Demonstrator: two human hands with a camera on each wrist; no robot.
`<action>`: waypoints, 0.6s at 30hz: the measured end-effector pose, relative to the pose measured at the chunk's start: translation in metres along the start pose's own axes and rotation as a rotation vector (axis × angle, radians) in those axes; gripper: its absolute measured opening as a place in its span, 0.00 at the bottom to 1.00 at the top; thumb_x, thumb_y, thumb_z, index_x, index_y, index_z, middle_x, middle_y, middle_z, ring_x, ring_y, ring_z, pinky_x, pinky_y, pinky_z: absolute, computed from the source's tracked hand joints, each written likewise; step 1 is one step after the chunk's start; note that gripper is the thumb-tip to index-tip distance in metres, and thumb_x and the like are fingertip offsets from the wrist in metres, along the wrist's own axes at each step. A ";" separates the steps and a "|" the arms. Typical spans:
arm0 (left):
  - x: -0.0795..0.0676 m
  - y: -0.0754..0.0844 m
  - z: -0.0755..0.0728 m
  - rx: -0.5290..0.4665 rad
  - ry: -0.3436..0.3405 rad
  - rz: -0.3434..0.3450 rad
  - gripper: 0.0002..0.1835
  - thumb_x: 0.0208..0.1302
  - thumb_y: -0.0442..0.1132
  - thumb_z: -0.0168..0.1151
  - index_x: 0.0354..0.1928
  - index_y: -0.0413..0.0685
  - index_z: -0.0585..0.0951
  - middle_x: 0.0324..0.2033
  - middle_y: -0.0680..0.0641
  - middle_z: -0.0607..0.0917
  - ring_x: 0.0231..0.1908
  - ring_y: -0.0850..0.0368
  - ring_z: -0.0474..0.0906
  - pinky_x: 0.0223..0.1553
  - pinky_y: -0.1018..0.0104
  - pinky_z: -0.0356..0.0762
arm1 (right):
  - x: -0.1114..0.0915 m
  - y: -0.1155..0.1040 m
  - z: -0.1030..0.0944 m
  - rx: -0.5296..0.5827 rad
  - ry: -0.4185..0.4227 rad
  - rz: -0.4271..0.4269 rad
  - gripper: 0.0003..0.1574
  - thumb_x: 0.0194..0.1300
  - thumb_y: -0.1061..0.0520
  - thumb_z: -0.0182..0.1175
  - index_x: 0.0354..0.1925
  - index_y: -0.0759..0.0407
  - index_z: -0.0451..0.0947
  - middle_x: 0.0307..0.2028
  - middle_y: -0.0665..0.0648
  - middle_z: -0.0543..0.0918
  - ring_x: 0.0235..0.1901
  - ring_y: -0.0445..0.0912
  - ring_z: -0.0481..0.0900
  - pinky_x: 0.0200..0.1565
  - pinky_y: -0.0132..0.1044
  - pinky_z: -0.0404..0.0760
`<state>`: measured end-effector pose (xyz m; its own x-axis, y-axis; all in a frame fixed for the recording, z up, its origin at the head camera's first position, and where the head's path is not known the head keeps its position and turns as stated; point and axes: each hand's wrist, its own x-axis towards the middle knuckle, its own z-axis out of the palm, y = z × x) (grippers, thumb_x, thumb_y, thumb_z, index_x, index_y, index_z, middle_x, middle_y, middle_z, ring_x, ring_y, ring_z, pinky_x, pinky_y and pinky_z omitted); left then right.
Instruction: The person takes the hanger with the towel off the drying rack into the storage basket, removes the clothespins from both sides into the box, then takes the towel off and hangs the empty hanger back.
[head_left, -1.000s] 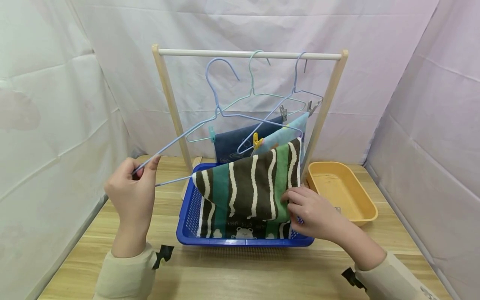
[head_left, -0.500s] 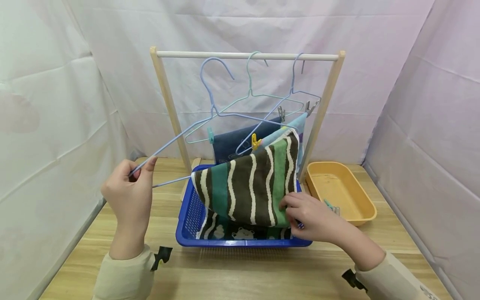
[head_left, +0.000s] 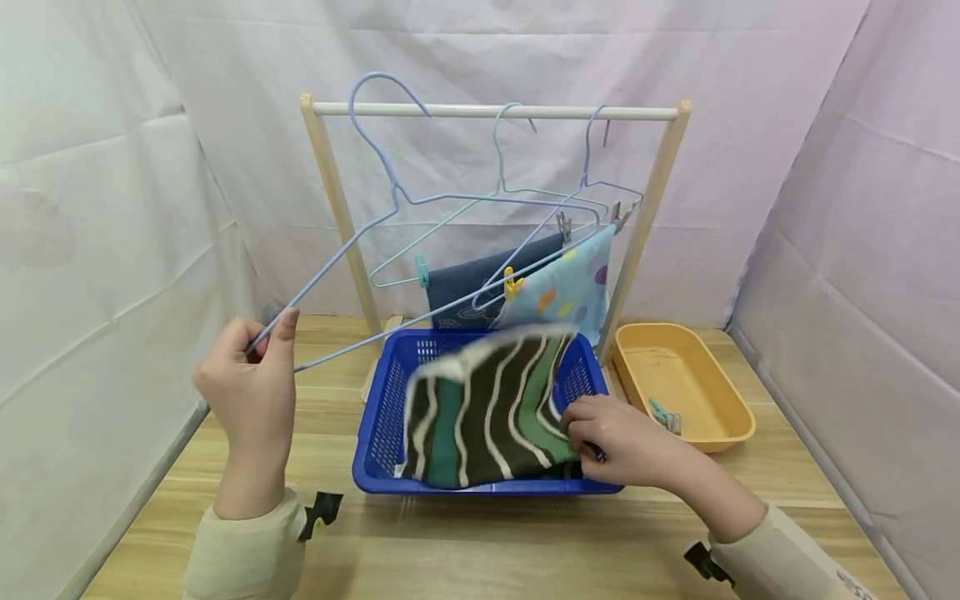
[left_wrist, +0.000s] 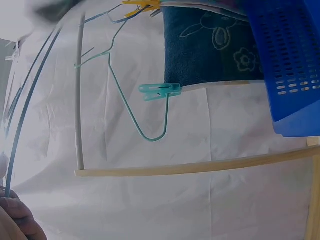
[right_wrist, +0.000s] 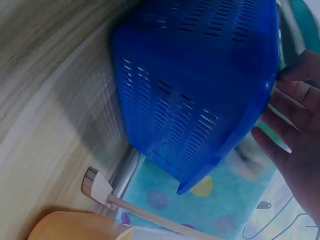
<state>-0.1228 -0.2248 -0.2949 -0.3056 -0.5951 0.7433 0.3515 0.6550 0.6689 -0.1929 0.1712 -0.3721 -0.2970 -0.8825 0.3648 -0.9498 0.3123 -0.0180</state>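
My left hand (head_left: 251,375) pinches one end of a light-blue clothes hanger (head_left: 352,242), whose hook points up in front of the rack's bar. A dark towel (head_left: 480,417) with white and green stripes lies partly folded in a blue plastic basket (head_left: 375,417), its upper edge blurred. At the basket's right front corner, my right hand (head_left: 618,437) grips the towel's side with bent fingers. The right wrist view shows these fingers (right_wrist: 287,107) just over the basket's rim. The hanger's bottom bar crosses above the towel, with no cloth on it.
Behind the basket stands a rack (head_left: 420,109) with a white bar. On it hang a mint hanger (head_left: 498,158) with a navy towel (head_left: 457,292) and a blue hanger (head_left: 587,150) with a spotted towel (head_left: 577,287). An orange tray (head_left: 690,375) with clothespins (head_left: 663,417) is at right.
The striped towel has come off the hanger and dropped into the basket. My left hand has moved slightly left, and the hanger has risen leftward. My right hand has stayed nearly in place.
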 end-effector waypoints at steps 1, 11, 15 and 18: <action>0.000 0.000 0.000 -0.001 -0.002 0.000 0.26 0.54 0.35 0.75 0.14 0.33 0.66 0.13 0.50 0.65 0.17 0.68 0.57 0.22 0.76 0.53 | 0.000 0.000 0.001 -0.009 -0.011 0.010 0.13 0.49 0.64 0.61 0.24 0.47 0.70 0.36 0.45 0.75 0.35 0.41 0.69 0.38 0.38 0.71; 0.000 0.000 0.000 0.004 -0.022 0.018 0.26 0.53 0.37 0.76 0.14 0.34 0.67 0.13 0.52 0.65 0.16 0.68 0.57 0.21 0.76 0.53 | -0.002 -0.001 0.001 -0.073 -0.063 0.081 0.07 0.55 0.55 0.66 0.35 0.50 0.81 0.40 0.47 0.80 0.42 0.44 0.76 0.45 0.44 0.76; -0.001 0.000 0.000 0.007 -0.027 0.023 0.26 0.54 0.37 0.76 0.14 0.34 0.67 0.12 0.53 0.65 0.16 0.68 0.57 0.21 0.76 0.53 | -0.003 -0.001 0.000 -0.086 -0.066 0.090 0.06 0.57 0.53 0.65 0.36 0.49 0.81 0.40 0.46 0.80 0.41 0.43 0.76 0.46 0.43 0.76; 0.000 0.000 0.000 0.008 -0.035 0.028 0.26 0.54 0.37 0.75 0.14 0.34 0.67 0.13 0.52 0.65 0.16 0.68 0.57 0.21 0.77 0.53 | -0.003 0.000 0.000 -0.101 -0.051 0.084 0.06 0.58 0.52 0.64 0.36 0.48 0.80 0.39 0.46 0.80 0.41 0.43 0.77 0.45 0.43 0.77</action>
<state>-0.1222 -0.2245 -0.2950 -0.3267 -0.5599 0.7615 0.3529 0.6751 0.6478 -0.1921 0.1736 -0.3727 -0.3819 -0.8677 0.3182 -0.9075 0.4172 0.0484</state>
